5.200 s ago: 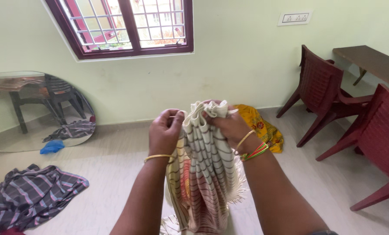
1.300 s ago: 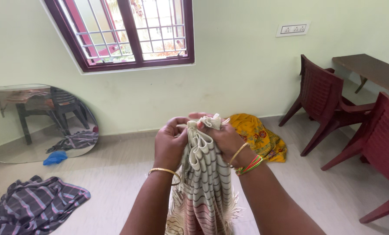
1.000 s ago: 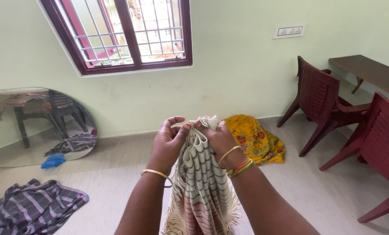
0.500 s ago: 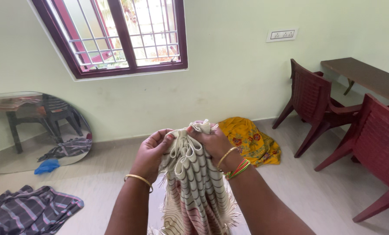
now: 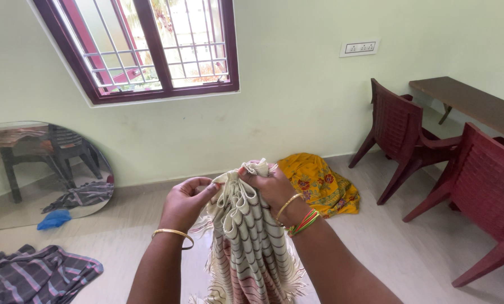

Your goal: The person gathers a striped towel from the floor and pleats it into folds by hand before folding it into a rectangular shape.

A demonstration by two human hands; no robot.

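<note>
A cream cloth [image 5: 251, 247] with thin dark stripes and a fringed edge hangs in front of me, its top edge gathered into pleats. My right hand [image 5: 270, 186] grips the bunched pleats at the top. My left hand [image 5: 185, 204] pinches the loose edge of the same cloth just to the left, fingers touching the fabric. Bangles circle both wrists.
A yellow flowered cloth [image 5: 320, 184] lies on the floor by the wall. A dark striped cloth [image 5: 36, 277] lies at the lower left. A round mirror [image 5: 40, 171] leans on the left wall. Two maroon plastic chairs [image 5: 401, 138] and a brown table [image 5: 471, 104] stand at right.
The pleats have been gathered tighter into my right hand. My left hand has slid a little left along the cloth's edge. The view has shifted slightly.
</note>
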